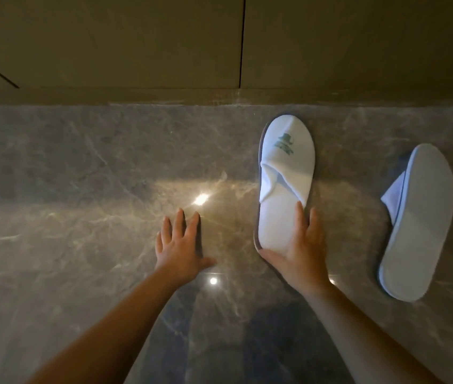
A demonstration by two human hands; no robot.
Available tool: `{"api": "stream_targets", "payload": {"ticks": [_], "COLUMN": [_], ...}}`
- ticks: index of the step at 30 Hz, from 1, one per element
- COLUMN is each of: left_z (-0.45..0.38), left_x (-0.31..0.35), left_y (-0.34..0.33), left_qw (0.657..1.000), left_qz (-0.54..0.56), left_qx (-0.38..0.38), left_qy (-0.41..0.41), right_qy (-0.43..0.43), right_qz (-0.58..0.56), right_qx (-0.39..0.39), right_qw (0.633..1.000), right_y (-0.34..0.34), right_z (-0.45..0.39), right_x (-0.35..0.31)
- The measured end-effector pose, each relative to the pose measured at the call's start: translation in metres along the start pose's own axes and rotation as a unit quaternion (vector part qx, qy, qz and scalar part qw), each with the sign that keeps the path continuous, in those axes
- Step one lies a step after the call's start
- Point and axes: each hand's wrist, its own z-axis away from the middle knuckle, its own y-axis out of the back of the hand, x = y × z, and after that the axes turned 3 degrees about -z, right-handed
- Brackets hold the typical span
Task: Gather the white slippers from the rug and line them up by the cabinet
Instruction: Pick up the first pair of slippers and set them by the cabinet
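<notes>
A white slipper with a green logo (286, 162) lies upright on the marble floor, toe pointing at the cabinet (136, 45). My right hand (303, 250) grips its heel end, thumb under the left edge and fingers on the insole. A second white slipper (419, 223) lies to the right, flipped sole-up and tilted, its strap showing at its left edge. My left hand (181, 242) hovers over bare floor left of the first slipper, fingers spread, holding nothing.
The glossy grey marble floor (81, 167) reflects two ceiling lights. The tan cabinet fronts run across the top of the view, with a dark vertical door seam (242, 42) just left of the logo slipper's line.
</notes>
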Motion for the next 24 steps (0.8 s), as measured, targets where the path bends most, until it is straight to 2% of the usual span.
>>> {"api": "stream_targets", "payload": {"ticks": [3,6,24], "left_z": [0.0,-0.001,-0.002], "left_x": [-0.001,-0.002,0.001], "left_y": [-0.001,-0.001,-0.001], "left_qw": [1.0,1.0,1.0], "left_qz": [-0.011,-0.02,-0.009], "left_qx": [-0.008,-0.012,-0.013], "left_qy": [-0.009,-0.013,-0.009], "right_qy": [0.022,0.042,-0.003], "right_qz": [0.038,0.014,-0.007], "right_qx": [-0.018,-0.002,0.024], "right_qw": [0.999,0.999,1.0], "right_y": [-0.01,-0.015,-0.007], "right_z": [0.002,-0.002,-0.011], "right_x": [-0.003,-0.006,0.007]}}
